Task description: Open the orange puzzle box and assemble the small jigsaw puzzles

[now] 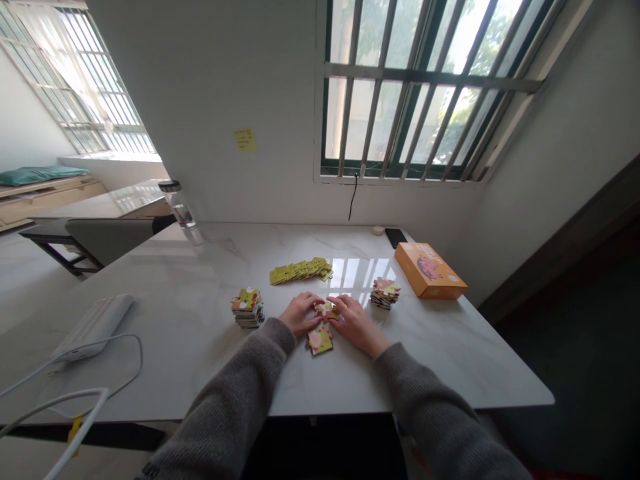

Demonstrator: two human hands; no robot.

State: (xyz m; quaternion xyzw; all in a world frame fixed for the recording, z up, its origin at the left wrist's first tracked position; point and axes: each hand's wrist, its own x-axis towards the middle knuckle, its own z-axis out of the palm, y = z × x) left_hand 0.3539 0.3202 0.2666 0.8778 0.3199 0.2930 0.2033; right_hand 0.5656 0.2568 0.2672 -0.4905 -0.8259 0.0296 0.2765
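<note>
My left hand (302, 313) and my right hand (354, 321) meet at the middle of the table, their fingers closed on opposite sides of a jigsaw puzzle piece (327, 311). Fingers cover part of its edges. Just below lies another puzzle piece (320, 340), green with a pale pink shape, flat on the table. To the left of my left hand stands a stack of puzzle pieces (248, 308). A smaller stack of pieces (385, 293) is to the right of my right hand. Beyond both hands, a row of yellow-green pieces (300, 270) lies fanned out, overlapping.
An orange box (430, 270) sits at the table's right side, with a black phone (395, 237) behind it. At the back left stands a clear bottle (180, 207). A white power strip (97, 328) with cables (100, 400) occupies the left edge of the marble-patterned table (200, 373).
</note>
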